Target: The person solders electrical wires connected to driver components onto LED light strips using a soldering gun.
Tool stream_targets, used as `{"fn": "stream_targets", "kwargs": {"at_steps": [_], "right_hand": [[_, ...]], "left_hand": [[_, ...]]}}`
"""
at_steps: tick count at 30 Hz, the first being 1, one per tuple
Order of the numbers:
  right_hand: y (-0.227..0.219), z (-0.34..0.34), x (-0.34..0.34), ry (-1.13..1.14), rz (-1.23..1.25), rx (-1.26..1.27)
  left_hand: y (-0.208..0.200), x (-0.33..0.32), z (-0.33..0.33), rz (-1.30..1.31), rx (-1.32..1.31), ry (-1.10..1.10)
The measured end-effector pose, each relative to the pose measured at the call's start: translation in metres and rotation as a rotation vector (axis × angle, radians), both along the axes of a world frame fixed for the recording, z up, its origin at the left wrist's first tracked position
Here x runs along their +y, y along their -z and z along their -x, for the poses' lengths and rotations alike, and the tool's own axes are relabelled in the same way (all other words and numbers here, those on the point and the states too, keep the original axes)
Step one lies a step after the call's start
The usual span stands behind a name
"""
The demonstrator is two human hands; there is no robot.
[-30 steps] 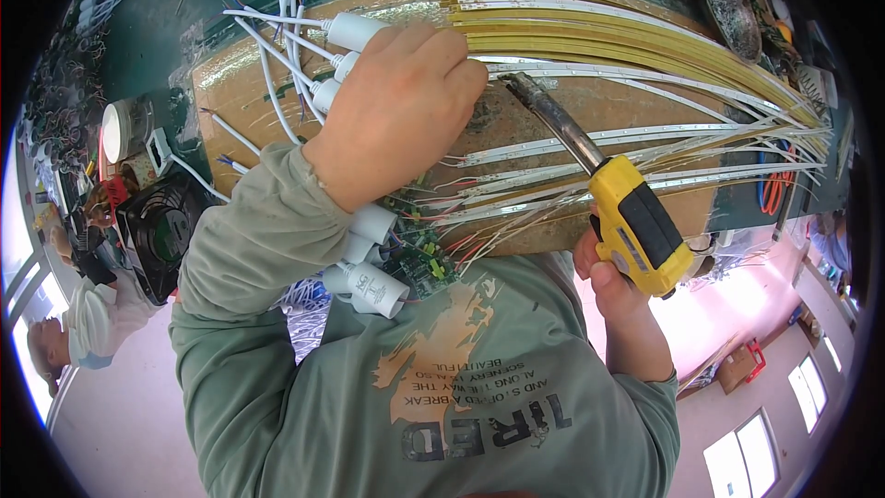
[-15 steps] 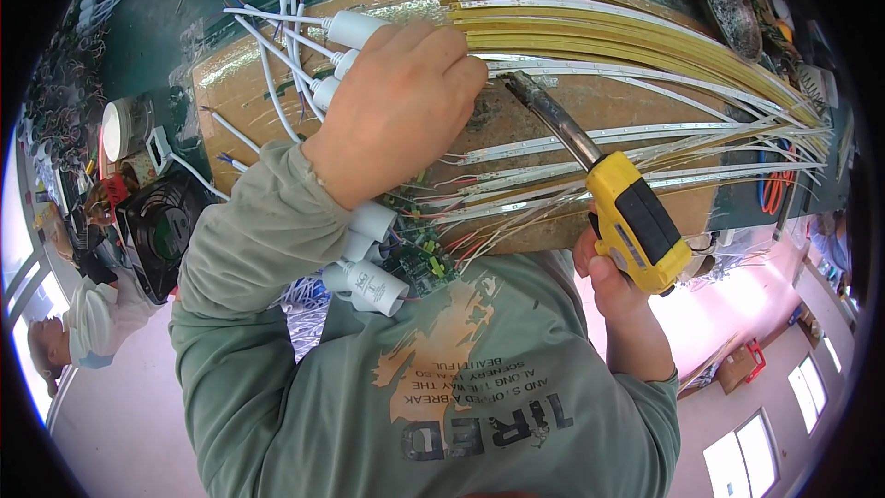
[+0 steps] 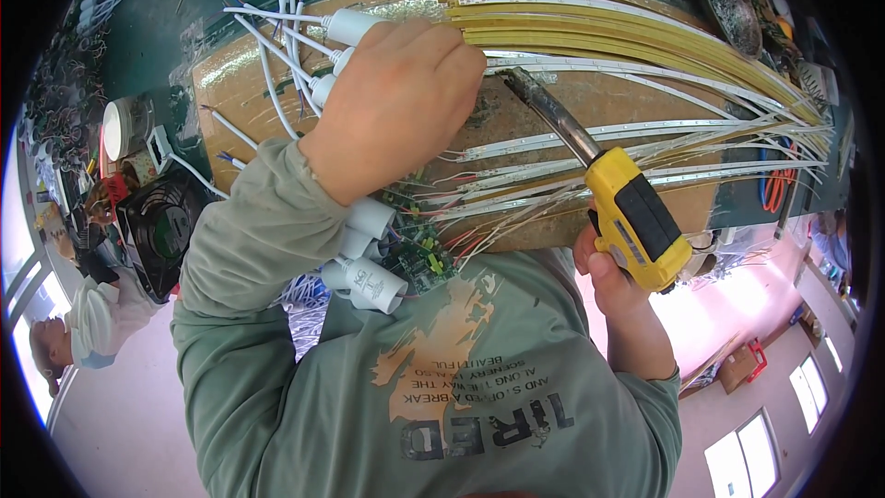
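Observation:
My left hand (image 3: 401, 106) is closed, its back facing up, over the ends of white LED strips (image 3: 590, 65). Its fingertips, and whatever they pinch, are hidden underneath. From the right, my right hand (image 3: 611, 272) grips a yellow and black soldering gun (image 3: 638, 221). The gun's dark metal tip points up and left, close beside the strip just right of my left fingers; I cannot tell whether it touches. White cylindrical caps with cables, such as this white cap (image 3: 350, 27), lie partly behind my left hand. More white cylinders (image 3: 376, 286) and green circuit boards (image 3: 419, 267) sit below my left wrist.
A brown board (image 3: 226, 83) covers part of the green table (image 3: 147, 28). Yellow-edged strips (image 3: 572, 32) fan across it to the right. A black fan (image 3: 166, 231) and a white round tub (image 3: 118, 129) stand left. Another person (image 3: 88, 323) is at far left.
My left hand has shifted very slightly. The soldering gun's body has tilted up a little, while its tip stays by the strip.

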State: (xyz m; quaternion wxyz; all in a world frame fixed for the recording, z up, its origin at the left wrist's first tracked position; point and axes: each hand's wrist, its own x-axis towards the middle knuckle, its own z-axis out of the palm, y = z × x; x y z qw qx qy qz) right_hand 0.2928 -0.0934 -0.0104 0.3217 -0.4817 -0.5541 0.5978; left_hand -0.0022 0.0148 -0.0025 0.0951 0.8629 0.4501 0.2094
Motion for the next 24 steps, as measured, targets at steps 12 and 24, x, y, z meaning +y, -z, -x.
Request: {"fn": "stream_targets", "kwargs": {"at_steps": [12,24], "right_hand": [[0.0002,-0.0001,-0.0006,0.004,0.018,0.003],[0.0034,-0.0030,-0.0024,-0.015,0.014,-0.066]], "left_hand": [[0.0030,0.0003,-0.0020,0.007,0.011,0.005],[0.0045,0.0008,-0.0024,-0.002,0.012,0.007]]}}
